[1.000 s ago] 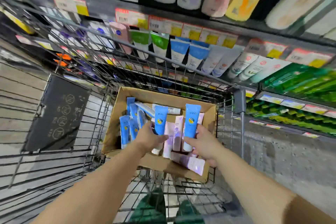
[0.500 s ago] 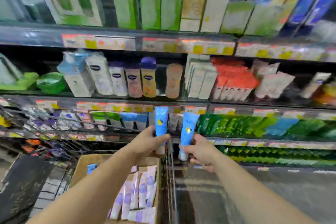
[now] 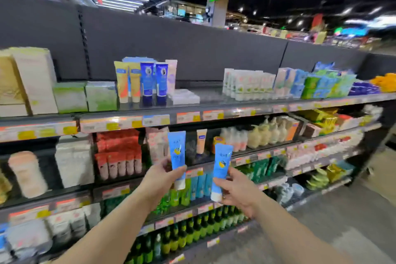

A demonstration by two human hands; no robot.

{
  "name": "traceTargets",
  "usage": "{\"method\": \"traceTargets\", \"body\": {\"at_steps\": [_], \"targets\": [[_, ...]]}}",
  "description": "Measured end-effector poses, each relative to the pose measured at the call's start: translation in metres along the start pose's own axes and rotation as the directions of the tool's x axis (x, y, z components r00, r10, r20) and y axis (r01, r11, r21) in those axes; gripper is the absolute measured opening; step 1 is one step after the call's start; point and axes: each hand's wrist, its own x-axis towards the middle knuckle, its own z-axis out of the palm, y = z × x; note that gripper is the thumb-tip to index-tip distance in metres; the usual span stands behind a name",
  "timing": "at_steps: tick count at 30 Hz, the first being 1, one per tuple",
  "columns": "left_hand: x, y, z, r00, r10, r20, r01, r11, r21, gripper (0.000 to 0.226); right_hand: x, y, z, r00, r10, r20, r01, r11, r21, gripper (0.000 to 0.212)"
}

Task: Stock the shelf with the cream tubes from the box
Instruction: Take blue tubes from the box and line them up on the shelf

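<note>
Head view, aisle-facing. I see the left hand [image 3: 161, 178] gripping one blue cream tube [image 3: 177, 159], fingers and thumb curled round its lower half, white cap pointing down, tube upright with a slight lean. The right hand [image 3: 236, 189] grips a second blue cream tube [image 3: 221, 171] the same way, cap down, held a little lower than the first. The two tubes are side by side, apart, not touching. Both are in the air in front of the shelf unit [image 3: 192, 94], level with its middle tiers, resting on no tier. On the top tier, above and left of the hands, I note a short row of upright tubes [image 3: 147, 81]: yellow, dark blue, pale pink. Right of that row the tier has a bare stretch, then white tubes [image 3: 248, 84]. Price labels [image 3: 188, 117] run along the tier edges. Print on the held tubes is too blurred to read. Both forearms reach up from the bottom of the view.
</note>
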Motion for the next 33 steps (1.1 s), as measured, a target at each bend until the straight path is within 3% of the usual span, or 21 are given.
{"method": "traceTargets", "body": {"at_steps": [9,16,21,28,33], "targets": [[0.083,0.060,0.023,0.979,0.184,-0.092,-0.177,0.981,0.083,0.009,0.061,-0.056,-0.050,0.976,-0.216,-0.021,0.209,0.963,-0.171,0.021],[0.165,0.107,0.013,0.971,0.235,-0.051,-0.230,0.969,0.089,0.021,0.155,-0.125,-0.064,0.943,-0.328,-0.058,0.310,0.928,-0.205,0.019],[0.215,0.134,0.009,0.947,0.321,-0.015,-0.315,0.936,0.155,0.010,0.215,-0.157,-0.080,0.921,-0.379,-0.093,0.361,0.918,-0.164,0.019],[0.257,0.134,0.007,0.958,0.278,-0.068,-0.267,0.954,0.137,0.016,0.287,-0.198,-0.081,0.897,-0.430,-0.103,0.404,0.892,-0.204,0.020],[0.276,0.140,0.009,0.957,0.257,-0.139,-0.238,0.961,0.139,0.016,0.339,-0.221,-0.074,0.884,-0.467,-0.034,0.443,0.858,-0.262,0.022]]}}
